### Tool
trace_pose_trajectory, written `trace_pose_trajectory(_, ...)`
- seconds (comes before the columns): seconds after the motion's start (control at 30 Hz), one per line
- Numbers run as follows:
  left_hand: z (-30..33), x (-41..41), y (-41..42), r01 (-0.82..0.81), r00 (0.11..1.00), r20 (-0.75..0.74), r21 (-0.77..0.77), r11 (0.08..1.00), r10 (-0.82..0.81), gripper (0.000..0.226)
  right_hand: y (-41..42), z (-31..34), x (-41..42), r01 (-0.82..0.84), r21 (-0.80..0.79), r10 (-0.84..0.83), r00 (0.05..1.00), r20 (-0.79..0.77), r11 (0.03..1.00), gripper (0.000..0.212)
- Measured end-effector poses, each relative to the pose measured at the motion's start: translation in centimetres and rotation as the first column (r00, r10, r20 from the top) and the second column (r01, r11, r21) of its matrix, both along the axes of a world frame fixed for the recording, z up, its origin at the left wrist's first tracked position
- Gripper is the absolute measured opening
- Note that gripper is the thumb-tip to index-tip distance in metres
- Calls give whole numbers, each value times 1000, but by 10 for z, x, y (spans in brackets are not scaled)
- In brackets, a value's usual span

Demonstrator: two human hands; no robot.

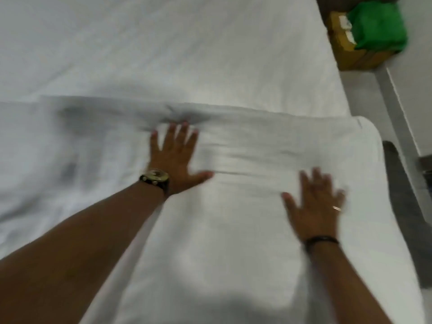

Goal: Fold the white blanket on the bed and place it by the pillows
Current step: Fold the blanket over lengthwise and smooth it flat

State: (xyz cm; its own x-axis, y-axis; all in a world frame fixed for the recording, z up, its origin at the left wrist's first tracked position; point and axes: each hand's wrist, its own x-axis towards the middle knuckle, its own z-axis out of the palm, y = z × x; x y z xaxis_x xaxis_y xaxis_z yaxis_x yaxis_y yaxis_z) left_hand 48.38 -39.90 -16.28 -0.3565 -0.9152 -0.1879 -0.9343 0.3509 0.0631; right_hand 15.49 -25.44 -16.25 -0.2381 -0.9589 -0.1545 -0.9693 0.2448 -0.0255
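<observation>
The white blanket (245,141) lies folded in a thick layer across the near part of the bed, its far folded edge running left to right. My left hand (175,155), with a watch on the wrist, presses flat on the blanket near that edge, fingers spread. My right hand (315,204), blurred by motion, lies flat on the blanket to the right, fingers straight, a ring on one finger. No pillows are in view.
The white bed sheet (163,47) stretches beyond the blanket. The bed's right edge drops to a pale floor (364,99). A green bag (378,24) sits on a yellow-brown box (350,54) at the top right. A dark object (402,183) stands by the bed's right side.
</observation>
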Motion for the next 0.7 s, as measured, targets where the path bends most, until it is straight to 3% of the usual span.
trace_pose_trajectory(0.1,20,41,16,101,993,51,101,990,-107,109,6,26,-32,270,150,-261,962,-77,951,96)
trace_pose_trajectory(0.17,28,86,40,180,983,17,89,980,-182,100,8,39,18,320,146,-317,947,-40,936,99)
trace_pose_trajectory(0.23,39,141,74,257,964,-61,-9,966,-257,87,23,42,129,196,73,-203,973,107,978,99)
trace_pose_trajectory(0.33,45,231,125,180,962,-182,-129,975,-201,79,61,41,330,-110,-123,140,952,273,986,82)
trace_pose_trajectory(0.4,43,305,157,116,978,-168,-67,991,-126,81,84,41,426,-355,-128,377,886,269,926,71)
trace_pose_trajectory(0.47,39,382,183,118,992,-53,55,992,-115,86,98,27,442,-433,-50,434,880,192,900,70)
trace_pose_trajectory(0.5,39,418,192,118,993,-2,108,987,-119,88,104,22,431,-375,10,370,919,139,927,73)
trace_pose_trajectory(0.57,43,467,199,66,997,32,183,981,-74,92,117,21,384,-98,150,94,995,31,984,80)
trace_pose_trajectory(0.63,50,491,200,51,998,29,229,972,-59,98,125,40,344,192,293,-187,981,-48,936,82)
trace_pose_trajectory(0.7,57,499,204,74,997,14,259,963,-81,107,132,69,341,279,385,-298,954,-10,880,81)
